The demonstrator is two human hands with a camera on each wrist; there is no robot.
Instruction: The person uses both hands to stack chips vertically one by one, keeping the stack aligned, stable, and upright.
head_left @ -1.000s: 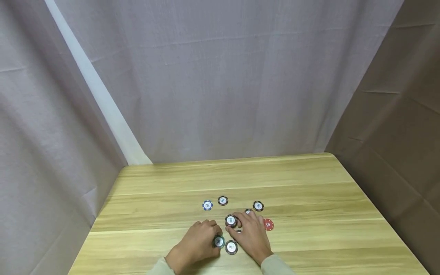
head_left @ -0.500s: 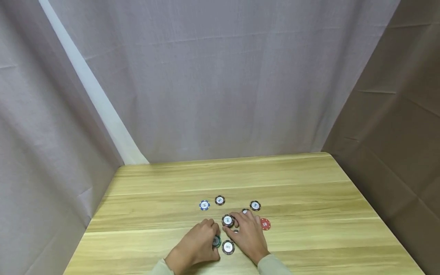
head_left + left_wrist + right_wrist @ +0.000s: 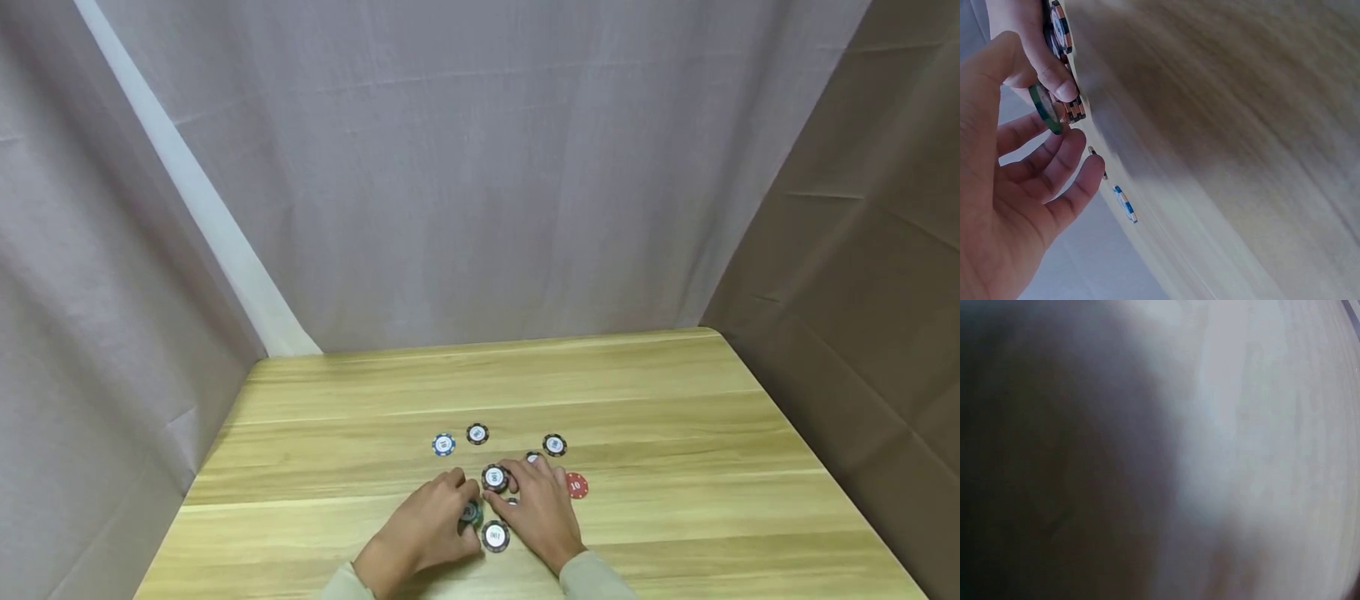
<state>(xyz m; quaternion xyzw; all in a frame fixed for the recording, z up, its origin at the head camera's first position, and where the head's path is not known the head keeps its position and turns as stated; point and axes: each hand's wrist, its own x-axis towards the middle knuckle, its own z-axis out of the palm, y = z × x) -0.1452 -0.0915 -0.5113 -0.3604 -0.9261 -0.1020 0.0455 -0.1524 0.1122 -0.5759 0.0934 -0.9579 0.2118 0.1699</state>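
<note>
My left hand (image 3: 426, 525) pinches a green poker chip (image 3: 471, 512), which the left wrist view shows tilted on edge beside a stack. That stack of black poker chips (image 3: 494, 477), its top one marked 100, is held at its right side by the thumb and fingers of my right hand (image 3: 543, 512). From the left wrist, the stack's striped edges (image 3: 1075, 110) show under the right thumb. A black 100 chip (image 3: 496, 536) lies flat between the two hands, nearer the person. The right wrist view is dark and blurred.
Beyond the hands lie a blue chip (image 3: 443, 444) and two black chips, one left (image 3: 477, 433) and one right (image 3: 555, 445). A red 10 chip (image 3: 577, 485) sits right of the right hand, which partly covers two more chips. Curtains surround the wooden table (image 3: 337, 433).
My left hand has shifted slightly away from the person, tilting the green chip, which is now more covered by the fingers. The right hand keeps its hold on the stack.
</note>
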